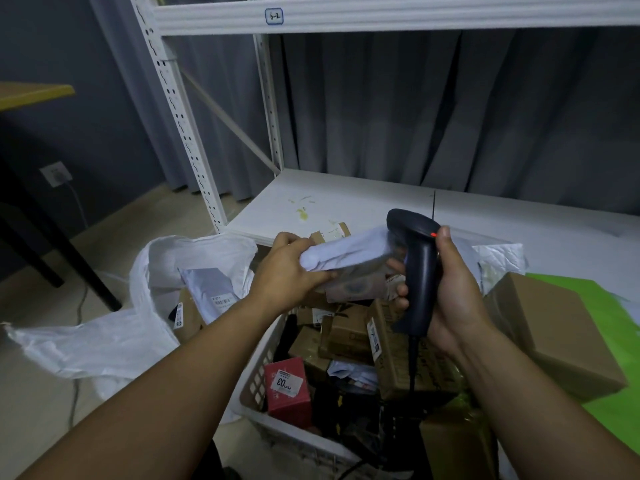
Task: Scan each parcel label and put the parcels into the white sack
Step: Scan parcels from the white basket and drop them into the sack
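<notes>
My left hand (287, 268) grips a white soft parcel (349, 252) by its left end, above the white basket (256, 379). In my right hand (450, 292) I hold a dark handheld scanner (414, 268) upright, its head right against the parcel's right end and a red light lit near my thumb. The white sack (114, 334) lies open on the floor to the left, with a grey mailer (211, 289) and a brown parcel inside it.
The basket holds several cardboard boxes and a red box (289, 389). A large brown box (561, 327) lies on green sheeting at right. White shelving (346, 202) stands behind, with a low shelf board. A dark table leg (52, 244) stands at left.
</notes>
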